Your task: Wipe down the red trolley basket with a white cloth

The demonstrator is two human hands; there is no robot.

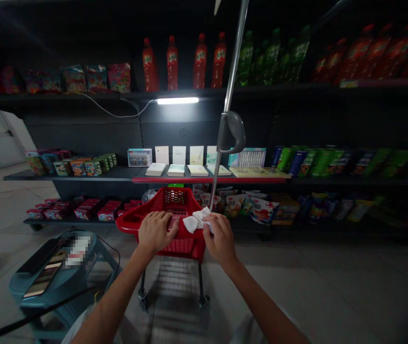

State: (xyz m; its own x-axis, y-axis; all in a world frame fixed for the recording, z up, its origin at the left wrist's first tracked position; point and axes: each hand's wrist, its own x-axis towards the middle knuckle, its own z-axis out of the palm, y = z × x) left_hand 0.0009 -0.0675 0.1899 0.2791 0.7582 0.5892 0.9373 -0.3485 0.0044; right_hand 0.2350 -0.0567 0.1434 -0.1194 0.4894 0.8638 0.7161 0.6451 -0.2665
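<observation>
A red plastic shopping cart (168,192) stands in front of me, its handle side nearest. My left hand (155,231) grips the left part of the handle, fingers over it and thumb pointing right. In my right hand (220,235) is a crumpled white tissue (195,220), pressed against the right end of the handle. Rising from that corner is a metal pole (233,67) with a grey loop grip (237,131) partway up. Its lower end is hidden behind the tissue and my fingers.
Behind the cart, dark shelves (96,175) carry books (177,170), boxes, snack bags (263,210) and red bottles (200,62). A lamp (178,101) glows under the upper shelf. Left of me is a blue-green stool (27,284) with a phone (46,274) and cables.
</observation>
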